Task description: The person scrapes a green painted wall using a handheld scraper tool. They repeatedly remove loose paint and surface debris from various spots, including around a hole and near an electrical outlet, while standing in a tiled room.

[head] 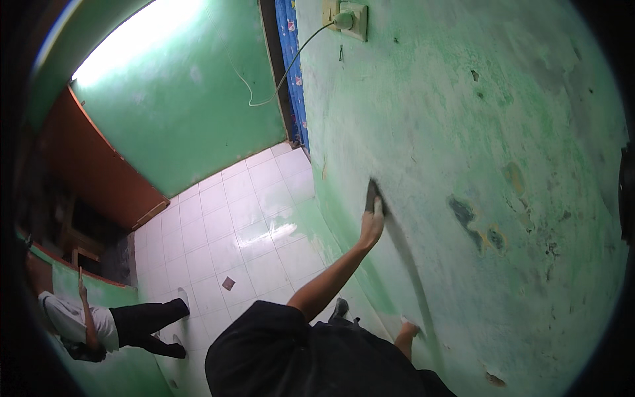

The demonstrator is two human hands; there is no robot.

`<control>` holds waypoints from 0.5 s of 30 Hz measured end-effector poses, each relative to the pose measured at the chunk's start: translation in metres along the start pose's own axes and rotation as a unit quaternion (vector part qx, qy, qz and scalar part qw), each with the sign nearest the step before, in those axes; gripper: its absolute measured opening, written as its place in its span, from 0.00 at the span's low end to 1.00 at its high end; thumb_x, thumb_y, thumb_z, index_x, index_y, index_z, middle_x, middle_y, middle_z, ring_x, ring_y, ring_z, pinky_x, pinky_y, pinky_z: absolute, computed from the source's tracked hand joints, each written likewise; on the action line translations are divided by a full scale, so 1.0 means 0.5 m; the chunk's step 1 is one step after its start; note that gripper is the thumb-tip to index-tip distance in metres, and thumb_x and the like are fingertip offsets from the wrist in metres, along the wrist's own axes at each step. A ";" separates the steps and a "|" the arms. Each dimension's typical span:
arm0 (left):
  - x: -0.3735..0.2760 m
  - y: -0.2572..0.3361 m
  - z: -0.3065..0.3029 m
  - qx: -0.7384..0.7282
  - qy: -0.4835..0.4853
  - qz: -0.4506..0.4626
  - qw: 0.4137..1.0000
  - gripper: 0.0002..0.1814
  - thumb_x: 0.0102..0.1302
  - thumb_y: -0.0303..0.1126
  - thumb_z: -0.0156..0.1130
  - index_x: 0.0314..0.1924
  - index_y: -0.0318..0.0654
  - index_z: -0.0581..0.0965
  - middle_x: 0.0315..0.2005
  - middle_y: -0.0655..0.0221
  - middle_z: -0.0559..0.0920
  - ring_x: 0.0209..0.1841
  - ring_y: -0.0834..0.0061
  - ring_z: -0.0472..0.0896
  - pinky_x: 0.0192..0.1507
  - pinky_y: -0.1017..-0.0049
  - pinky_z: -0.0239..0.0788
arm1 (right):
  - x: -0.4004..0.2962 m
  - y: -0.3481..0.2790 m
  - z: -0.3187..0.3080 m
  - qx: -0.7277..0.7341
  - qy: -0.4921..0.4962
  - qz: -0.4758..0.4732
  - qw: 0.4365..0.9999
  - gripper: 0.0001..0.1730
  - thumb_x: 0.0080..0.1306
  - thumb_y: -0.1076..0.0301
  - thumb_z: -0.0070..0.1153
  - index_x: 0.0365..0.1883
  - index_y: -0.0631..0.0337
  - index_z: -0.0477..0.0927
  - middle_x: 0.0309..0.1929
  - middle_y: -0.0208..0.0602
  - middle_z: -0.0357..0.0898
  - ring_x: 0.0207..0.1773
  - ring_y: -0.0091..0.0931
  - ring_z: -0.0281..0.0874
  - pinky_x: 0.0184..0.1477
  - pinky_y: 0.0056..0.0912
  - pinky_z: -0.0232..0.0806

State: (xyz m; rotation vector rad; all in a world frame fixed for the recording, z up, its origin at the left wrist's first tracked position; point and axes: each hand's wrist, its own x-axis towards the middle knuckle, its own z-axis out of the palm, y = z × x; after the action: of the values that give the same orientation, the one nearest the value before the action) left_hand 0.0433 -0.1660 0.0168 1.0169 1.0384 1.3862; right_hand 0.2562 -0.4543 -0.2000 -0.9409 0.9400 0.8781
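My left hand [373, 226] grips a dark, flat pad [372, 196], which looks like folded sandpaper, edge-on against a green painted wall [421, 124]. The thumb lies along its near side, and dust whitens the fingers. A shadow trails down the wall from the pad. Lower down, my right hand [410, 328] is at the same wall near its foot, with pale dust on the fingertips. Whether it grips anything is hidden. The wall's paint is worn and chalky, with dark chipped patches [464, 216] right of my left hand.
A wall socket [353, 21] holds a plug [343, 21] with a hanging cable [286, 74]. Beside it hangs a blue curtain [292, 64]. A small brown square [228, 283] lies on the white tiled floor [213, 238]. Another person [99, 325] stands at the opposite wall.
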 end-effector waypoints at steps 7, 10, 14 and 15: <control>0.061 0.046 -0.007 0.028 0.074 0.046 0.996 0.27 0.75 0.44 0.42 0.65 0.32 0.63 0.58 0.54 0.72 0.61 0.62 0.68 0.62 0.73 0.55 | -0.055 0.041 0.028 -0.004 0.005 -0.070 0.998 0.44 0.69 0.36 0.25 0.71 0.62 0.46 0.75 0.40 0.41 0.76 0.34 0.40 0.72 0.44 0.36; 0.083 0.236 0.024 0.019 -0.031 0.063 0.997 0.27 0.75 0.43 0.42 0.67 0.37 0.60 0.59 0.51 0.71 0.61 0.64 0.68 0.63 0.70 0.55 | -0.094 0.058 0.053 -0.009 0.002 -0.123 0.992 0.44 0.69 0.36 0.25 0.71 0.62 0.45 0.75 0.40 0.39 0.76 0.34 0.39 0.73 0.43 0.35; 0.097 0.247 0.016 0.070 -0.041 0.092 0.992 0.28 0.76 0.43 0.40 0.67 0.30 0.58 0.58 0.50 0.71 0.60 0.61 0.68 0.62 0.70 0.55 | -0.154 0.088 0.093 -0.026 0.001 -0.222 0.975 0.43 0.70 0.37 0.24 0.72 0.62 0.43 0.75 0.40 0.38 0.76 0.33 0.38 0.73 0.42 0.34; 0.110 0.183 -0.008 0.068 -0.033 0.075 0.994 0.28 0.75 0.43 0.40 0.68 0.33 0.57 0.58 0.48 0.71 0.61 0.56 0.68 0.63 0.70 0.55 | -0.167 0.100 0.099 -0.031 0.002 -0.253 0.967 0.43 0.70 0.37 0.24 0.72 0.62 0.43 0.75 0.40 0.37 0.76 0.33 0.38 0.73 0.41 0.34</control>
State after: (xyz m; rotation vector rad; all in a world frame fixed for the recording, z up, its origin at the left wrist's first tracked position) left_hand 0.0131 -0.1155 0.1057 1.2545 1.0352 1.4078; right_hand 0.1959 -0.4083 -0.1217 -1.1692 0.6316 0.4697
